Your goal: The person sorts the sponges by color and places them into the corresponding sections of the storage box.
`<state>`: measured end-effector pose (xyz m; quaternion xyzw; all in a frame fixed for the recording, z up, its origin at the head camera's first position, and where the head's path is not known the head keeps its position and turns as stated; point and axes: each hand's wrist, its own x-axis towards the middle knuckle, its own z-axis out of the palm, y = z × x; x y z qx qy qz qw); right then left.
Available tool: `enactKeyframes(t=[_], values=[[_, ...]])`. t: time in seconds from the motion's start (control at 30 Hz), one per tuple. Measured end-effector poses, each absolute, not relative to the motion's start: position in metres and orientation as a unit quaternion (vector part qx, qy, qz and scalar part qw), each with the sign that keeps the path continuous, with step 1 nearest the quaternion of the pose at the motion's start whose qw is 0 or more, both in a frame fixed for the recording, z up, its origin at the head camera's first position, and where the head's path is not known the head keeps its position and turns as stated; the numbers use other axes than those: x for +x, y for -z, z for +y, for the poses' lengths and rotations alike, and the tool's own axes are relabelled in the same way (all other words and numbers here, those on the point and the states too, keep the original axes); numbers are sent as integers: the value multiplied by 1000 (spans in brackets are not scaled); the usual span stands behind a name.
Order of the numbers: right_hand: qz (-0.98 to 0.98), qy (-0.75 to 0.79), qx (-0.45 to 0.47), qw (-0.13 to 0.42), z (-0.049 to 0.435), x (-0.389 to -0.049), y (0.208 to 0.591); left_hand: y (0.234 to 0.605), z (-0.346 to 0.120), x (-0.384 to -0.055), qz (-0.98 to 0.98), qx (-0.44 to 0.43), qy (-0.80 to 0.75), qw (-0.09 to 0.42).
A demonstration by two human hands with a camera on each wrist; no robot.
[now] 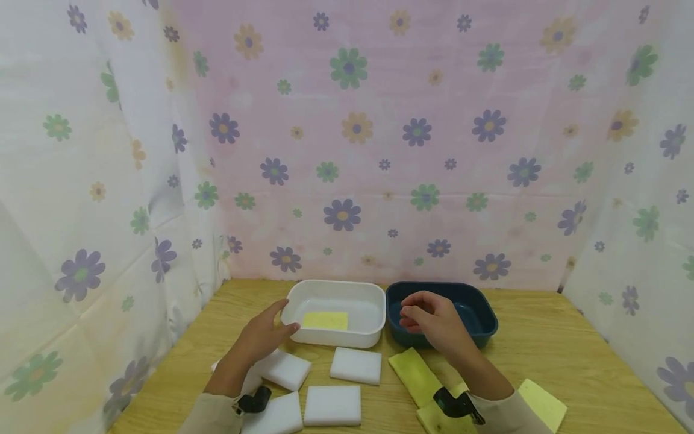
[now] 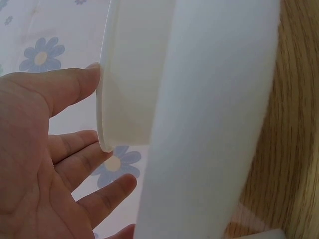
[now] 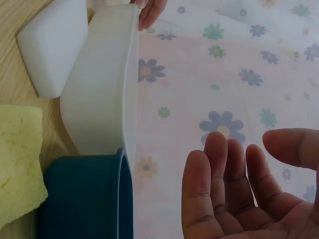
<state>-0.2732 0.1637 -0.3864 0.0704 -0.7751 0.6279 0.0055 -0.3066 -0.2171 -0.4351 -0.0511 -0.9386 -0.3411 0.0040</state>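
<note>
My left hand [image 1: 262,331] is at the left end of a white plastic tub [image 1: 336,339], fingers fairly straight. In the left wrist view the thumb tip touches the rim, with the other fingers spread beside the tub's wall [image 2: 132,89]. A yellow sponge [image 1: 325,320] lies flat inside the tub. My right hand [image 1: 434,319] hovers over the dark blue tub [image 1: 490,327], fingers loosely bent. Nothing sits between its thumb and fingers [image 3: 199,184] in the right wrist view. The two tubs stand side by side.
Several white sponge blocks [image 1: 332,405] lie in front of the white tub, some partly under the left forearm. Yellow sponges [image 1: 414,374] are spread before the blue tub, another [image 1: 542,404] farther right. A flowered cloth [image 1: 379,169] surrounds the wooden table [image 1: 591,355].
</note>
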Motion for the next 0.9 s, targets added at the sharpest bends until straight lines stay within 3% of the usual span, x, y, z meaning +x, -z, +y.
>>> enactKeyframes(t=[0.33,0.9], values=[[-780,-623,59,-31,185,-264,390,437,-218,-305,-938,-56,341,10],[-800,-568,129,-141,244,-259,393,435,-217,-304,-937,-49,345,6]])
